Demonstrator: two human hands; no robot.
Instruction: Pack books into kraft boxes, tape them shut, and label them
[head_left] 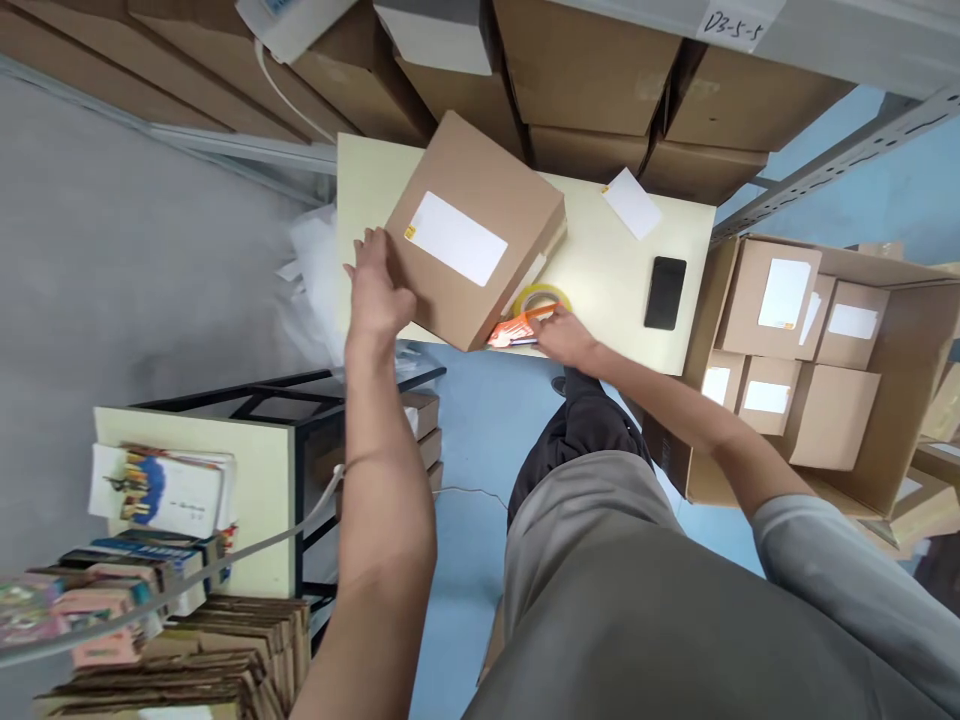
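Note:
A brown cardboard box (pixel 480 230) with a white label lies tilted on the pale yellow table (pixel 615 280). My left hand (pixel 379 285) rests against the box's left edge, fingers pressed on the cardboard. My right hand (pixel 562 335) is closed on an orange tape dispenser (pixel 521 325) holding a roll of clear tape, right at the box's near corner by the table's front edge.
A black phone (pixel 664 292) and a white card (pixel 632 203) lie on the table to the right. A big open carton (pixel 885 400) of several labelled boxes stands at the right. Cardboard boxes fill the shelf behind. Books and flattened cardboard (pixel 187 650) sit at the lower left.

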